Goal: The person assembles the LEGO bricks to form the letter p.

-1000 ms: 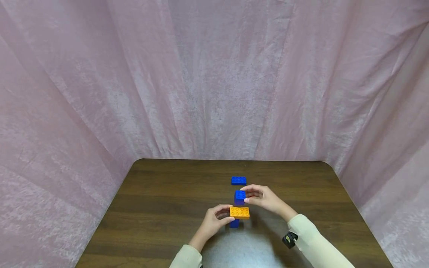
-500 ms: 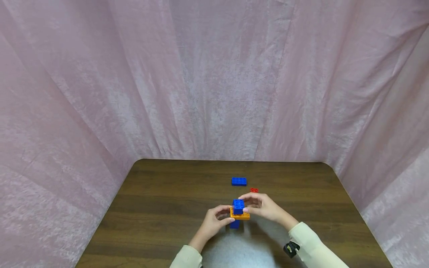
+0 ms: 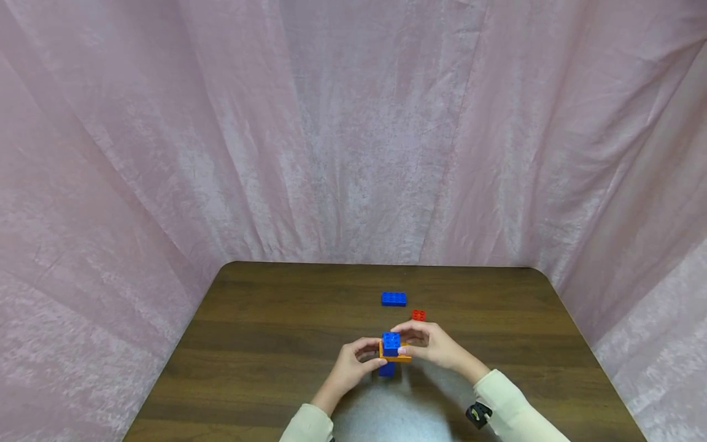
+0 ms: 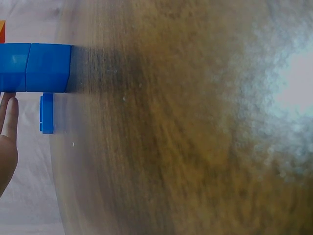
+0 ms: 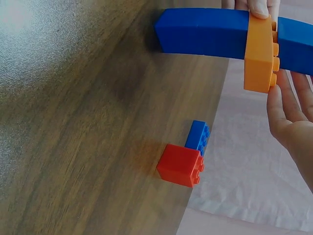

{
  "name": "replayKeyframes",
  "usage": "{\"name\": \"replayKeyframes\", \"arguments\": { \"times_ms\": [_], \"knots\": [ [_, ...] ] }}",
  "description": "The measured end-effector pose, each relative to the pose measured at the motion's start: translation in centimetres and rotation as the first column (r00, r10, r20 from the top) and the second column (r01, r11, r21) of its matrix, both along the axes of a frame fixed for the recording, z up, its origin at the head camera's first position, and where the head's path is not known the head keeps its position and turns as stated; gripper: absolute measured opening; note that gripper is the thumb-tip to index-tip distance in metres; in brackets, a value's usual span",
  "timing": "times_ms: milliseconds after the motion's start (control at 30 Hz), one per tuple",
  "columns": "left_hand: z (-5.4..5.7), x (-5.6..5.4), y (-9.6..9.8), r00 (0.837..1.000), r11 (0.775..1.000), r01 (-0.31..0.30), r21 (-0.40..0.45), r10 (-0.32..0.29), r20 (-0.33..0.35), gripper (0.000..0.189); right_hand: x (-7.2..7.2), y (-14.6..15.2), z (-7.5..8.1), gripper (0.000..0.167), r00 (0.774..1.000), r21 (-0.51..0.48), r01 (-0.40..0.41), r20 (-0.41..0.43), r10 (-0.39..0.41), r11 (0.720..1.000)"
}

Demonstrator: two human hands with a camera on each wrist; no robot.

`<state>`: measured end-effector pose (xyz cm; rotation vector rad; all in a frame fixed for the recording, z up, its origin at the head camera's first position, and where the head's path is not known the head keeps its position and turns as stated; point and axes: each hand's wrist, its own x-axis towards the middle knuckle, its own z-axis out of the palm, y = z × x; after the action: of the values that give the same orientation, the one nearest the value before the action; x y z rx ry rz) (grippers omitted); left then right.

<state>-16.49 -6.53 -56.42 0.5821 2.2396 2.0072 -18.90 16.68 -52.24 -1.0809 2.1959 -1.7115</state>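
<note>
A column of blue bricks (image 5: 205, 32) stands upright on the table, the left wrist view showing a seam between two of them. Across its top lies an orange brick (image 3: 399, 360) that overhangs to the right. My left hand (image 3: 351, 365) grips the orange brick's left end, thumb in front and fingers behind. Between thumb and fingers my right hand (image 3: 436, 347) pinches a square blue brick (image 3: 391, 344) over the left half of the orange one. In the right wrist view this blue brick sits close over the orange studs, its far end outside the frame.
Farther back on the brown table (image 3: 276, 319) lies a long blue brick (image 3: 394, 299). A red brick (image 3: 418, 315) sits just beyond my right hand. Pink curtains (image 3: 353, 153) hang behind the table's far edge.
My right hand has brought the square blue brick toward me and slightly left, onto or close over the orange brick. The red brick has come into sight behind it. My left hand has stayed put.
</note>
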Motion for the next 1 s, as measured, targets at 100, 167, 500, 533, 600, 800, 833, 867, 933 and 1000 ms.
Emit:
{"name": "replayKeyframes", "arguments": {
  "times_ms": [100, 167, 500, 533, 600, 800, 833, 867, 933, 1000],
  "knots": [
    [0.0, 0.1, 0.1, 1.000, 1.000, -0.005, -0.001, 0.005, -0.007, 0.031, 0.1, -0.1, 0.1, 0.035, 1.000, 0.012, 0.009, 0.001, -0.009, 1.000],
    [0.0, 0.1, 0.1, 1.000, 1.000, -0.008, 0.002, 0.008, -0.020, 0.030, 0.1, -0.2, 0.1, 0.035, 1.000, 0.020, 0.017, 0.002, -0.017, 1.000],
    [0.7, 0.3, 0.0, 1.000, 1.000, -0.007, -0.013, 0.007, -0.016, 0.030, 0.0, -0.5, 0.1, 0.033, 0.998, 0.046, 0.040, -0.055, -0.037, 0.998],
    [0.7, 0.3, 0.0, 1.000, 1.000, -0.004, -0.016, 0.004, -0.017, 0.030, 0.0, -0.5, 0.0, 0.033, 0.997, 0.046, 0.044, -0.061, -0.041, 0.998],
    [0.8, 0.3, 0.0, 1.000, 1.000, 0.003, -0.015, -0.003, -0.015, 0.031, 0.0, -0.5, -0.1, 0.032, 0.996, 0.044, 0.050, -0.082, -0.046, 0.998],
    [0.6, 0.2, 0.0, 1.000, 1.000, 0.006, -0.009, -0.006, -0.025, 0.030, 0.1, -0.8, 0.0, 0.032, 0.992, 0.056, 0.067, -0.113, -0.061, 0.996],
    [0.3, 0.1, 0.0, 1.000, 1.000, -0.001, -0.013, 0.000, -0.026, 0.030, 0.1, -0.8, 0.1, 0.032, 0.991, 0.060, 0.071, -0.114, -0.064, 0.996],
    [-0.1, -0.1, 0.1, 1.000, 1.000, -0.008, -0.016, 0.007, -0.026, 0.030, 0.2, -0.9, 0.1, 0.032, 0.991, 0.061, 0.074, -0.113, -0.067, 0.995],
    [-0.9, -0.4, 0.1, 0.999, 0.999, -0.019, -0.030, 0.018, -0.032, 0.030, 0.3, -0.9, 0.2, 0.032, 0.991, 0.060, 0.079, -0.110, -0.072, 0.995],
    [-1.7, -0.6, 0.2, 0.999, 0.999, -0.025, -0.035, 0.024, -0.021, 0.031, 0.4, -0.9, 0.2, 0.032, 0.992, 0.058, 0.087, -0.095, -0.081, 0.995]
  ]
}}
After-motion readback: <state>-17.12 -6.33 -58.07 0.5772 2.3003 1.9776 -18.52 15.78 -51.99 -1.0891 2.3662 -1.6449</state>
